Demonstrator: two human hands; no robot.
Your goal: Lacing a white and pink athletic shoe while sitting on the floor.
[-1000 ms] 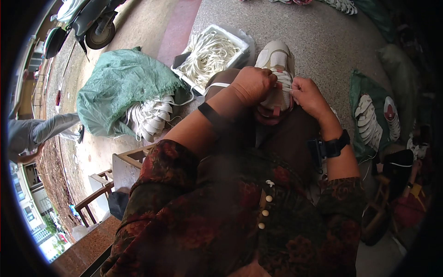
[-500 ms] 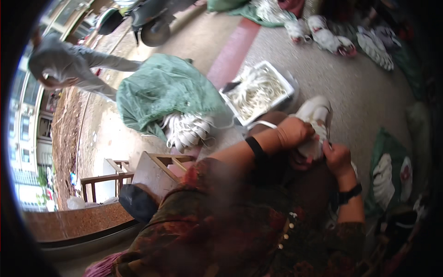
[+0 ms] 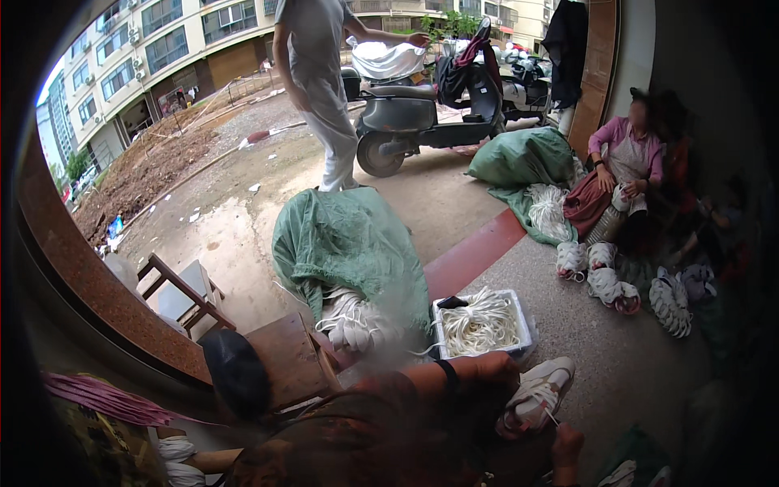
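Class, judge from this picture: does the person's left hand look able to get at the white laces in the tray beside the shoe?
Probably yes. The left hand rests on the white shoe, the tray of white laces sits open right beside it, and nothing lies between them.

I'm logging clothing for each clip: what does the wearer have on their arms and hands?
Both hands are bare, without gloves. The left hand has a black band on its wrist, below a dark floral-patterned sleeve. The right hand shows only at the lower edge; its wrist is out of view.
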